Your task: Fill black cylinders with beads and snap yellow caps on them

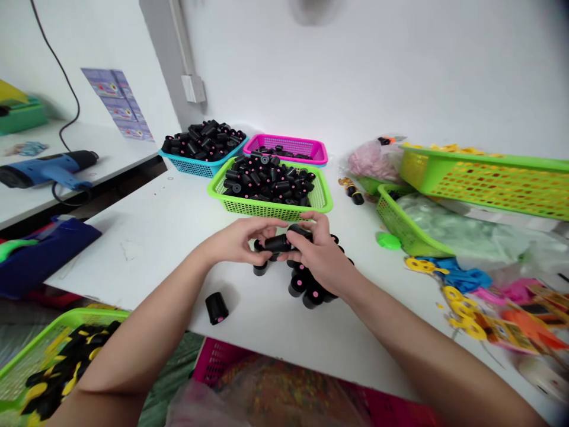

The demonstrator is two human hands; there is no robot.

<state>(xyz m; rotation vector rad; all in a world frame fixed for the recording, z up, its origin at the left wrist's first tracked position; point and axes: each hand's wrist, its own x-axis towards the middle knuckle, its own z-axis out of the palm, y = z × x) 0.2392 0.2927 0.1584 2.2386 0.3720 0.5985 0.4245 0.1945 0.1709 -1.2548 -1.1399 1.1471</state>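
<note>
Over the white table (146, 237), both of my hands meet around a black plastic cylinder (276, 244) lying sideways. My left hand (240, 240) is closed on its left end, thumb below and fingers above. At the cylinder's right end, my right hand (324, 255) grips with bent fingers; a second black cylinder (299, 230) shows under its thumb and fingers. Below my right hand stands a cluster of black cylinders with pink dots (315, 295), partly covered by it. A lone black cylinder (216, 308) lies tilted near the table's front edge.
Behind my hands are a green basket (271, 210), a blue basket (191, 166) and a pink basket (288, 139), all holding black cylinders. Green baskets (480, 184) and loose yellow pieces (464, 305) crowd the right. A blue heat gun (53, 169) lies on the left table.
</note>
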